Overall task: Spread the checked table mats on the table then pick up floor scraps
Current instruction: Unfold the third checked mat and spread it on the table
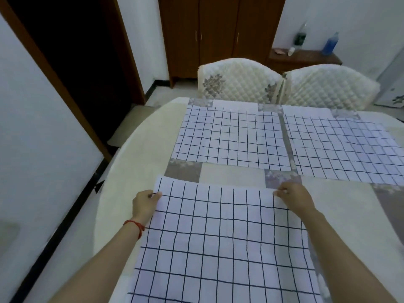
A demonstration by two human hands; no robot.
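Three white mats with dark checks lie on the cream table (135,162). One mat (231,136) is flat at the far middle, a second mat (341,147) lies to its right. The near mat (218,243) is spread in front of me. My left hand (145,203) pinches its far left corner, and my right hand (294,197) pinches its far right corner. Both corners are held low, at the table surface. No floor scraps are visible.
Two quilted cream chairs (238,80) (328,86) stand at the table's far side. A brown wardrobe (216,33) and a low shelf (306,57) with bottles are behind them. A dark doorway (72,62) opens on the left.
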